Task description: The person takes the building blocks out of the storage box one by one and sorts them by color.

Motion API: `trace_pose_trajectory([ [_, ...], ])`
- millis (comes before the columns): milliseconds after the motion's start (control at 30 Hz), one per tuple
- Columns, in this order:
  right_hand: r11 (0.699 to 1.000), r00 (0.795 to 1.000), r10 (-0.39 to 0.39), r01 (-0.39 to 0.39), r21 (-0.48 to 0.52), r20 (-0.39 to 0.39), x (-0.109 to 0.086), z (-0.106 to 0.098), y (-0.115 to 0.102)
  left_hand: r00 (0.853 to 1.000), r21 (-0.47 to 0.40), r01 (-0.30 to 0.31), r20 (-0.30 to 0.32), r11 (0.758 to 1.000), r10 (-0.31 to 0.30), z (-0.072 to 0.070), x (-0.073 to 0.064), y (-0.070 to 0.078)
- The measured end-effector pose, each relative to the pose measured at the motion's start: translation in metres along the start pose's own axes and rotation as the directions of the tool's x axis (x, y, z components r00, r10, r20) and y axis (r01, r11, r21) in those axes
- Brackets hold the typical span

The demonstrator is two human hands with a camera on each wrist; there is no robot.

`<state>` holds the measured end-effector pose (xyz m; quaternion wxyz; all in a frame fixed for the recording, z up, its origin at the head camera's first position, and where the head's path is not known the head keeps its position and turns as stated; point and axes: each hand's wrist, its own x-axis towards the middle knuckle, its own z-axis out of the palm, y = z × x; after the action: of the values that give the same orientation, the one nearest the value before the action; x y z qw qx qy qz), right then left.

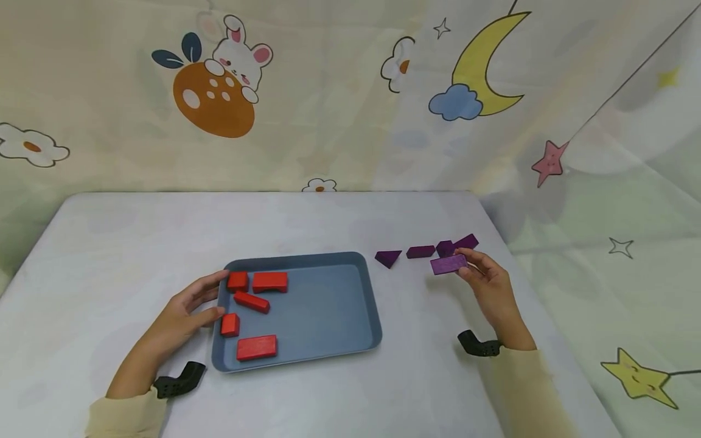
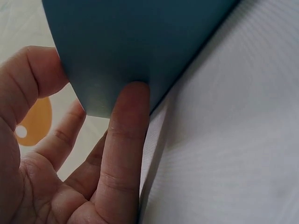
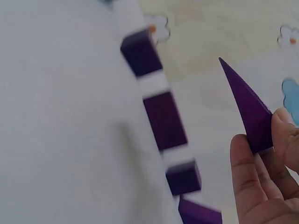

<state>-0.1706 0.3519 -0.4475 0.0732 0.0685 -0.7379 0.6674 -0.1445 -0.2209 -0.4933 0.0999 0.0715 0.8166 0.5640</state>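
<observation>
My right hand [image 1: 490, 289] pinches a purple wedge-shaped block [image 1: 449, 264] between thumb and fingers, above the table's right side. Seen in the right wrist view, this purple block [image 3: 250, 112] tapers to a sharp point away from the fingers [image 3: 247, 172]. Several other purple blocks [image 1: 420, 252] stand in a row just beyond that hand. On the other side, my left hand [image 1: 183, 310] touches the left wall of a blue-grey tray [image 1: 328, 310] with spread fingers. The left wrist view shows fingertips [image 2: 135, 93] against the tray's outer wall [image 2: 107, 51].
Several red blocks lie in the tray's left half, among them a flat block [image 1: 256, 347] near the front and a notched one [image 1: 269, 281] at the back. The white table [image 1: 137, 225] ends at a patterned cloth backdrop [image 1: 339, 91] behind and at the right.
</observation>
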Motion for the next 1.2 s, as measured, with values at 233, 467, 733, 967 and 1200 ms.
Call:
trace_pose_trajectory([
  [233, 0.983, 0.993, 0.117, -0.121, -0.138, -0.034, 0.023, -0.043, 0.002, 1.0, 0.021, -0.002, -0.012, 1.0, 0.002, -0.004, -0.003, -0.003],
  [467, 0.989, 0.985, 0.144, -0.145, -0.006, -0.093, 0.047, -0.075, 0.004, 1.0, 0.0, 0.006, -0.017, 1.0, -0.006, -0.007, -0.006, -0.005],
  [733, 0.975, 0.962, 0.222, -0.215, 0.063, -0.16, 0.068, -0.1, 0.018, 0.999, 0.0, -0.038, -0.031, 0.999, 0.038, -0.006, -0.005, -0.006],
  [967, 0.942, 0.933, 0.284, -0.314, -0.116, -0.221, 0.086, -0.11, 0.035, 0.998, -0.013, -0.057, -0.034, 0.998, 0.057, -0.003, -0.002, -0.005],
  [1200, 0.885, 0.893, 0.368, -0.422, -0.198, -0.258, 0.092, -0.108, 0.043, 0.999, -0.049, -0.035, -0.018, 0.998, 0.034, 0.0, 0.0, -0.003],
])
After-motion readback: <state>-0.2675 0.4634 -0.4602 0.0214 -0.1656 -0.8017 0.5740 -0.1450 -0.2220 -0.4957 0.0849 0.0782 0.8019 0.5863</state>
